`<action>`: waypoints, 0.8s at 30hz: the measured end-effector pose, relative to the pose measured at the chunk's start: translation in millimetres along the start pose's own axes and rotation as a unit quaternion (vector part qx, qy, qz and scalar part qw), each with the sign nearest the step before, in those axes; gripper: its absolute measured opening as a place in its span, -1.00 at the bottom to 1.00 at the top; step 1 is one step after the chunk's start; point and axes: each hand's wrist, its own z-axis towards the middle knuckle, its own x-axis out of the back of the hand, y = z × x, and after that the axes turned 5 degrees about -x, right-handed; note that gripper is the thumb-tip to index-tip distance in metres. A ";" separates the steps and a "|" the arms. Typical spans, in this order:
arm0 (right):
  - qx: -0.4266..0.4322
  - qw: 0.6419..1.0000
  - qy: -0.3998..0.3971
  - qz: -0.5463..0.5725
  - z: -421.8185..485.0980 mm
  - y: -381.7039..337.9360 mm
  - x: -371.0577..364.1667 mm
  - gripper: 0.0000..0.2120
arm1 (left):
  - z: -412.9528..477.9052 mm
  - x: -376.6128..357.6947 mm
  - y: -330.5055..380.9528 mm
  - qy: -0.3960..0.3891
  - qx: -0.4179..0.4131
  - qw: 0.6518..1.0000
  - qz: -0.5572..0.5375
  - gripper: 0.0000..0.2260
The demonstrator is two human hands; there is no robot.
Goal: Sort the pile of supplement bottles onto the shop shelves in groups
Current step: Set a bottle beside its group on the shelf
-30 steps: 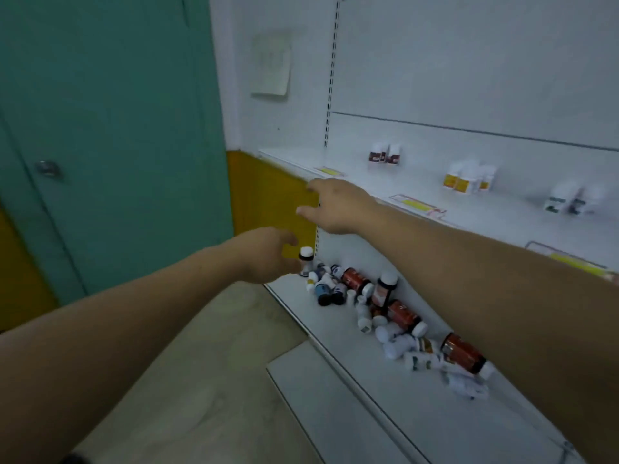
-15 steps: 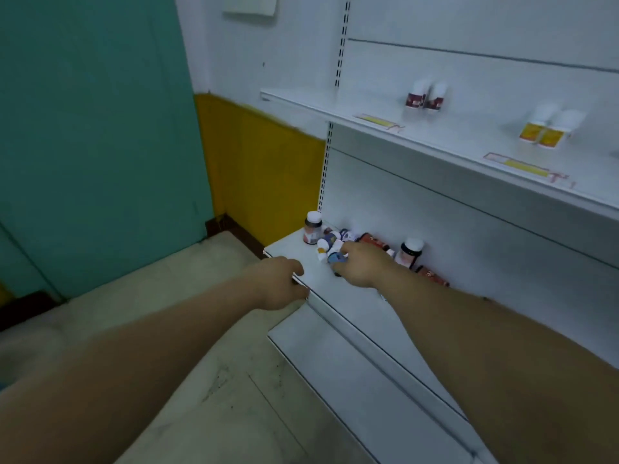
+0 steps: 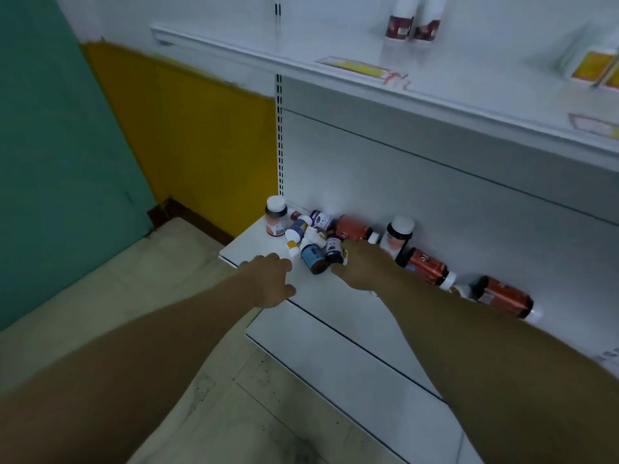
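While the pile of supplement bottles [image 3: 315, 239] lies at the left end of the lower shelf [image 3: 335, 296], against the back panel, both hands are low at this shelf. The left hand [image 3: 271, 279] rests near the front edge, just beside the pile, with its fingers loosely curled and nothing in them. The right hand [image 3: 361, 266] is at the pile and touches a small purple bottle [image 3: 334, 251]; its fingertips are hidden, so I cannot tell if it grasps the bottle. A blue bottle [image 3: 313, 259] lies between the two hands. Red-brown bottles [image 3: 427, 266] lie on their sides further right. On the upper shelf [image 3: 301, 58] stand two dark-labelled bottles [image 3: 398, 26] and, well apart, yellow-labelled bottles [image 3: 586, 65].
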 end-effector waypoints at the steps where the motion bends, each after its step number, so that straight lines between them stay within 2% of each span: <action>1: -0.002 1.000 -0.004 0.005 16.3 1.8 -4.7 -0.46 | 16.7 -0.8 -3.1 -0.001 -0.001 1.000 -0.001 -0.45; 7: -0.007 0.999 -0.035 0.036 93.4 6.7 -43.2 -0.54 | 99.3 -20.5 -15.2 0.020 0.020 0.995 -0.093 -0.40; 9: -0.017 0.998 -0.051 0.037 109.9 8.2 -55.7 -0.51 | 121.4 -32.7 -16.5 0.026 0.021 0.989 -0.142 -0.40; 12: -0.010 0.995 -0.096 -0.003 126.0 11.2 -76.5 -0.39 | 149.9 -48.3 -16.0 0.023 0.006 0.979 -0.204 -0.39; 15: -0.009 0.991 -0.125 -0.046 132.1 15.6 -100.9 -0.40 | 170.3 -64.8 -15.5 0.019 -0.010 0.973 -0.231 -0.44; 19: -0.050 0.996 -0.071 -0.017 129.2 18.6 -111.6 -0.43 | 184.6 -86.4 -17.2 0.022 -0.039 0.978 -0.205 -0.52; 22: -0.049 0.998 -0.046 -0.013 127.9 20.5 -113.2 -0.40 | 185.0 -92.7 -19.2 0.019 -0.043 0.983 -0.176 -0.55; 24: -0.051 0.998 -0.035 0.013 126.1 21.1 -118.7 -0.46 | 184.3 -93.1 -19.0 0.033 -0.034 0.981 -0.188 -0.56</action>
